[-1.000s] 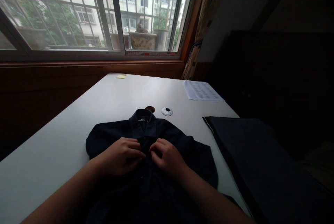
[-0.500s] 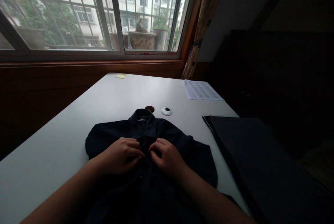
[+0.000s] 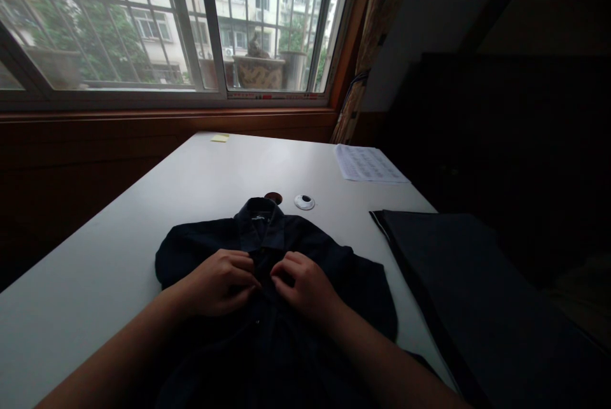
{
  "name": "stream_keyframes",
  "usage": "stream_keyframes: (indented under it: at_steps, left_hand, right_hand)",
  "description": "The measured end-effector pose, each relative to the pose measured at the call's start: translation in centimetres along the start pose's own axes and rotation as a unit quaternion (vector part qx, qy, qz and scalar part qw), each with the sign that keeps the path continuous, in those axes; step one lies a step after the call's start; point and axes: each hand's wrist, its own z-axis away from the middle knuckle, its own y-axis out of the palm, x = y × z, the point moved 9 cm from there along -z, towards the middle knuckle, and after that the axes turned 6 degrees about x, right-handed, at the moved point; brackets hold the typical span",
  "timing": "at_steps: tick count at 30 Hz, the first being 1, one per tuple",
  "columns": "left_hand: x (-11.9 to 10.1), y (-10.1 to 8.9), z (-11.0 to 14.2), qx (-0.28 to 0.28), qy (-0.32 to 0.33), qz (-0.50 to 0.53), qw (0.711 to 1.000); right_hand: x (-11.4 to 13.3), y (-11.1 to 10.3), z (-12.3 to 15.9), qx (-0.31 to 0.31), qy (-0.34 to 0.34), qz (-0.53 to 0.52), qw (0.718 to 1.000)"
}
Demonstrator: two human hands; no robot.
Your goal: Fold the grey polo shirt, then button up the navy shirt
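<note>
A dark navy shirt (image 3: 329,240) lies front up, its collar (image 3: 261,224) pointing away from me. My left hand (image 3: 228,282) rests over the left side of the front, with thumb and fingers pinched on the cloth beside the button placket. Opposite it, my right hand (image 3: 303,285) pinches the placket's other side, fingertips a short gap from the left ones. A small button (image 3: 258,322) shows below the hands. Dark cloth and shadow hide exactly what lies between the fingertips.
Dark folded cloth (image 3: 458,269) lies along the right side of the white table (image 3: 114,250). Beyond the collar are a round hole (image 3: 273,198) and a white ring-shaped cover (image 3: 304,201). Printed sheets (image 3: 370,164) and a yellow sticky note (image 3: 220,138) lie near the far edge, below a barred window (image 3: 157,27).
Both hands keep nearly the same pinching pose at the placket. My left fingertips have drawn back slightly to the left. The view has shifted very little.
</note>
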Motion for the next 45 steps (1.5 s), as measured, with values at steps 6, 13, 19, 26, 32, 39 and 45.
stream_keyframes:
  at_steps: [6,13,19,26,32,39,45]
  left_hand:
    - [0.7,0.6,0.2,0.016,-0.023,-0.012,1.000]
    - [1.1,0.7,0.5,0.024,-0.038,-0.010,0.999]
    - [1.7,0.4,0.4,0.008,-0.071,-0.028,0.997]
    - [3.8,0.0,0.4,-0.019,-0.148,-0.092,0.984]
    - [4.6,-0.5,0.6,-0.048,-0.170,-0.127,0.976]
    - [4.6,0.0,0.6,-0.039,-0.156,-0.179,0.971]
    - [5.1,0.6,1.0,-0.026,-0.161,-0.197,0.967]
  right_hand:
    - [-0.1,0.4,-0.1,0.009,-0.015,0.005,1.000]
    - [0.2,0.6,-0.1,0.020,-0.036,0.011,0.999]
    - [0.4,0.4,0.0,0.014,-0.029,0.008,0.999]
    - [-0.2,-0.2,0.0,-0.008,0.014,0.013,1.000]
    - [-0.5,-1.2,0.0,-0.044,0.050,0.019,0.998]
    - [-1.2,-2.3,-0.1,-0.078,0.080,-0.062,0.992]
    - [-2.1,-2.4,-0.2,-0.086,0.090,-0.114,0.986]
